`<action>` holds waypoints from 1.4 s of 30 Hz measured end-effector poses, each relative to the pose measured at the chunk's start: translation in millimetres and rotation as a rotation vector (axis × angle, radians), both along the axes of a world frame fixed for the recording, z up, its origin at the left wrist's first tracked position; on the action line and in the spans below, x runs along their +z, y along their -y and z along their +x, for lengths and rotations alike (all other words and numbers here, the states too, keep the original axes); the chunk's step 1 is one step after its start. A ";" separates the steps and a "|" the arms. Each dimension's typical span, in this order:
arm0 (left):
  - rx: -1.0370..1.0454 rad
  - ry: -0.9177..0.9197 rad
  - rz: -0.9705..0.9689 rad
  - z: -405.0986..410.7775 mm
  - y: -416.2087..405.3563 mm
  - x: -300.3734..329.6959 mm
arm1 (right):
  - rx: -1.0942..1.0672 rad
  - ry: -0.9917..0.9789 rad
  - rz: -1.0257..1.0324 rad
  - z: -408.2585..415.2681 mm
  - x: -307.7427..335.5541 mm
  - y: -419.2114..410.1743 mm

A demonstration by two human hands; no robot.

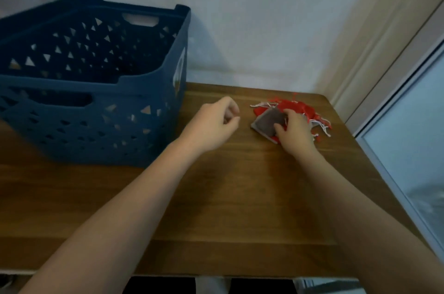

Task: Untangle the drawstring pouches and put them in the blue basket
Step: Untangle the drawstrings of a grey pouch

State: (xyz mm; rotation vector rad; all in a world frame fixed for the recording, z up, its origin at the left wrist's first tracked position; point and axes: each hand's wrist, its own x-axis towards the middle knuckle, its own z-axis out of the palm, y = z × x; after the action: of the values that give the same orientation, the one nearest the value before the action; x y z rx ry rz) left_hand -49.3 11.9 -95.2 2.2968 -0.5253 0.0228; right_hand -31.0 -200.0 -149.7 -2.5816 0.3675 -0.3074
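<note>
My right hand (294, 129) grips a grey pouch (269, 123) atop the tangled red pouches (292, 106) on the table (216, 209), right of the blue basket (96, 111); my left hand (216, 123) hovers loosely curled, holding nothing; light, limp fabric, probably best pinched at the body, not the cords.

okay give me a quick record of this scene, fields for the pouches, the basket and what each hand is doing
pouches: tangled pile of red pouches with white strings and a grey pouch on top, far right of the wooden table
basket: blue basket on the table's left; no pouches visible inside
left hand: between basket and pile, fingers loosely curled, holding nothing
right hand: on the pile, fingers on the grey pouch
</note>
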 end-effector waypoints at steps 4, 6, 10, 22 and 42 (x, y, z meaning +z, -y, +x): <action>0.049 -0.106 -0.030 5.0 14.3 -17.5 | -0.059 0.024 0.051 2.7 -4.3 1.1; 0.054 -0.116 -0.019 8.1 20.6 -24.2 | -0.081 0.081 0.073 2.5 -8.6 0.6; 0.093 -0.035 -0.074 10.2 27.6 -33.9 | 0.094 0.271 0.129 -0.1 -5.0 -15.2; 0.031 -0.024 -0.118 11.3 10.7 -52.1 | 0.445 0.144 0.326 -24.8 -6.9 -52.1; 0.132 0.040 -0.112 21.1 -10.4 -59.3 | 0.468 0.025 0.251 -28.0 -6.2 -23.3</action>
State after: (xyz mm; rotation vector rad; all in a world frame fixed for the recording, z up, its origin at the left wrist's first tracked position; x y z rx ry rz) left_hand -28.2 22.3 -154.5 2.2218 -0.3817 0.1590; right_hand -59.0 -176.7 -155.9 -2.3253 -0.1994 -0.1150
